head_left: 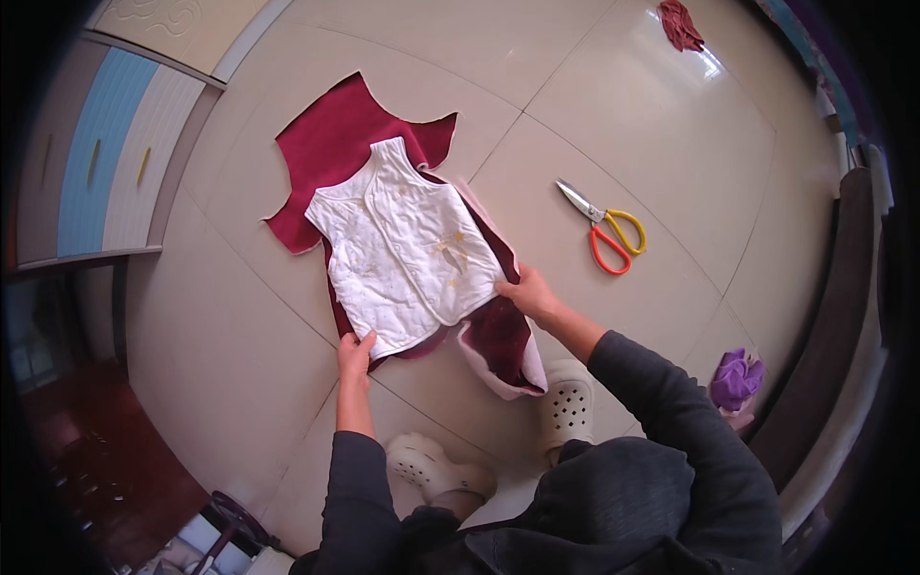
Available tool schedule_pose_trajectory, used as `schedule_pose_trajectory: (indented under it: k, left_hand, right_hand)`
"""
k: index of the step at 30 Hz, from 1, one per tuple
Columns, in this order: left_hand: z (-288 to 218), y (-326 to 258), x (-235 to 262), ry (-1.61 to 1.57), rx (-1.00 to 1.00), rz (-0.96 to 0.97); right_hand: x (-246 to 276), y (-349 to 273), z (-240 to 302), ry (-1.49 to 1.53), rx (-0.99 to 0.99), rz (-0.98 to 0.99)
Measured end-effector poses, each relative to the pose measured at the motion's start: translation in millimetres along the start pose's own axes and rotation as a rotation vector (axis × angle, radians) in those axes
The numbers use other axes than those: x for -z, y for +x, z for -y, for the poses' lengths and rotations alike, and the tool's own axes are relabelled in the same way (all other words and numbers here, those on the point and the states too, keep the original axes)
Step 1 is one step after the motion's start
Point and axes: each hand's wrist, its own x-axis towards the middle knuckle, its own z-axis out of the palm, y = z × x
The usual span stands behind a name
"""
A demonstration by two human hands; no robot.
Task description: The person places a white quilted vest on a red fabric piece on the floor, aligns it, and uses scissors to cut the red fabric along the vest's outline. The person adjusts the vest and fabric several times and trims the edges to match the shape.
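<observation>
A small white quilted vest (393,254) with a faint gold print lies on a dark red piece of fabric (335,134) on the tiled floor. The fabric's cut edges spread out beyond the vest, and a pale pink underside shows where it folds near my shoe. My left hand (356,352) pinches the vest's lower left corner. At its lower right corner, my right hand (528,293) grips the hem, close to the red fabric; whether it holds both layers I cannot tell. Scissors (604,225) with one red and one yellow handle lie to the right, blades apart slightly.
My pale clogs (569,407) stand just below the fabric. A purple cloth bundle (736,379) lies at the right, and a reddish crumpled cloth (680,26) at the far right. Cabinets with blue and white doors (101,153) line the left. Dark upholstered-looking furniture (815,326) borders the right.
</observation>
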Motion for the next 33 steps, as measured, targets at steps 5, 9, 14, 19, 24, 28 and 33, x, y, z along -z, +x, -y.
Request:
schedule_pose_trajectory:
  k: [5,9,14,19,24,28,33]
  left_hand:
    - [3,10,-6,0.008,-0.010,-0.005]
    - [3,12,-9,-0.033,-0.017,-0.008]
    - [6,17,-7,0.006,-0.028,0.021]
    - [-2,9,-11,0.015,-0.031,0.040]
    - [-3,6,-13,0.028,-0.045,0.026]
    - [11,3,-18,0.094,-0.145,-0.119]
    - [44,-3,-33,-0.342,-0.223,-0.395]
  right_hand:
    - [2,1,-3,0.166,-0.061,-0.045]
    - [11,3,3,0.561,-0.311,0.101]
    - [15,-3,6,0.741,-0.393,0.178]
    - [15,1,6,0.788,-0.419,0.162]
    - [13,5,1,0.751,-0.408,0.140]
    - [15,6,1,0.734,-0.394,0.147]
    - [16,12,-10,0.704,-0.383,0.155]
